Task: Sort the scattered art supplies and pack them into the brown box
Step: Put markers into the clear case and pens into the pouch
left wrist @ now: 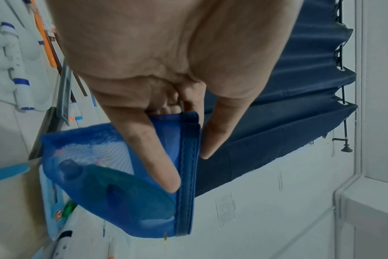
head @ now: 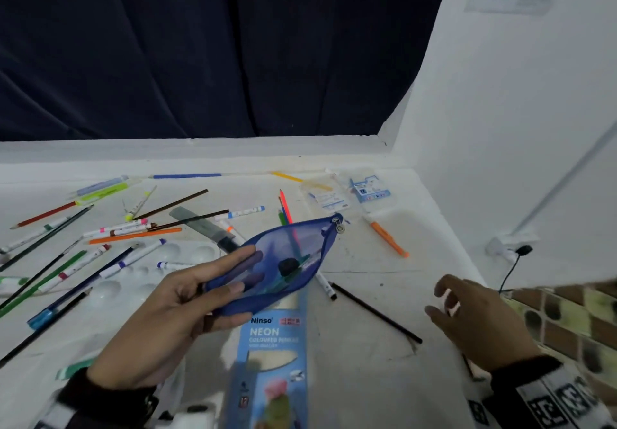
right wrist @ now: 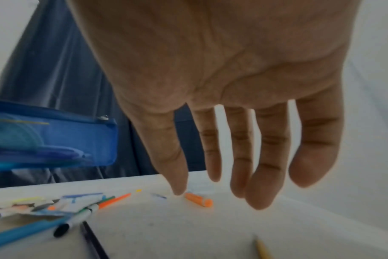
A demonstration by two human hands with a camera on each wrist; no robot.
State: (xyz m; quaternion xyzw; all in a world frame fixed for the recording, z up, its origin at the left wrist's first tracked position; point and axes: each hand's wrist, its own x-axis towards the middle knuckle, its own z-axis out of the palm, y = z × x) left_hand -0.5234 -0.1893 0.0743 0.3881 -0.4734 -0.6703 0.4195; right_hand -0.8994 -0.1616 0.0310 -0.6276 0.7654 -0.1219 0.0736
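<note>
Above surface: left hand grip pinches soft, light blue mesh zip pouch by its end.
Right hand: loose, holding nothing.

The pouch is showing as see-through blue mesh cloth with a stitched fabric edge and a small shiny metal zip pull. The box under it is looking like glossy printed card. The table is appearing matt white and faintly scuffed. The curtain is hanging as dark, soft, folded cloth. The marker is looking like smooth orange plastic.
</note>
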